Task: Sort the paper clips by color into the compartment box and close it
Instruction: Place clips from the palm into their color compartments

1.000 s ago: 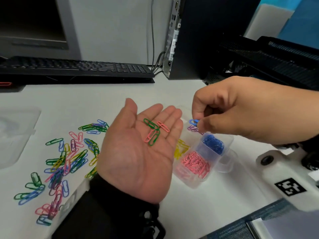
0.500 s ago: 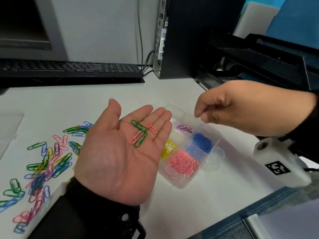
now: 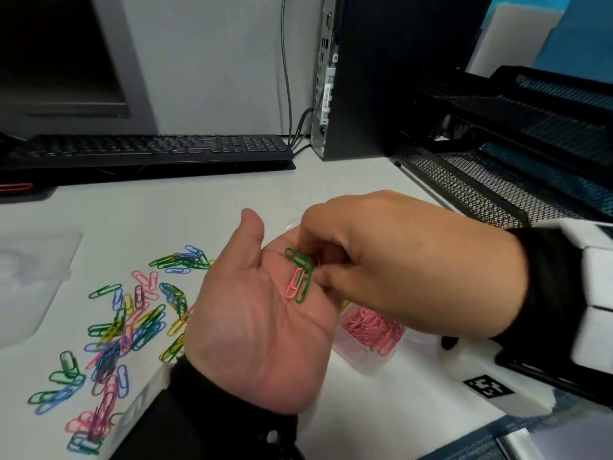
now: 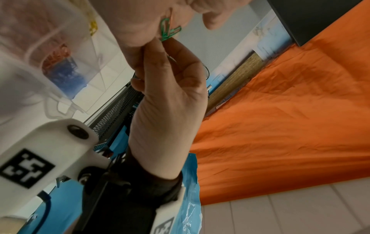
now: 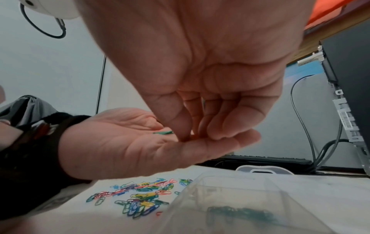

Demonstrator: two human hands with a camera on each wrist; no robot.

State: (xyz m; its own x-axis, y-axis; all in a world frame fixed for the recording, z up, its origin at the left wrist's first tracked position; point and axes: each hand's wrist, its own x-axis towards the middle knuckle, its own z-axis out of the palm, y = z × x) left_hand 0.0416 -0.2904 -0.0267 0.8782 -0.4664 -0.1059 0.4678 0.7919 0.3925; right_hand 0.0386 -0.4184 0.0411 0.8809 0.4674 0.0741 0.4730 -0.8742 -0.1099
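Fingers (image 3: 310, 242) of the right hand (image 3: 408, 263) pinch clips (image 3: 300, 277) on the flat left palm (image 3: 252, 327).

2 green clips (image 3: 300, 264) + 1 pink clip (image 3: 293, 286) on an upturned palm; mixed loose clips (image 3: 132, 323) on desk, clear compartment box (image 3: 370, 330) w/ pink ones.

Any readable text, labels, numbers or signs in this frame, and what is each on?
No readable words or numbers.
White wrist mounts: black-and-white square marker codes, patterns only, no letters.
Computer tower: white stickers on its rear edge, print too small to read.
Keyboard: key legends blurred, unreadable.
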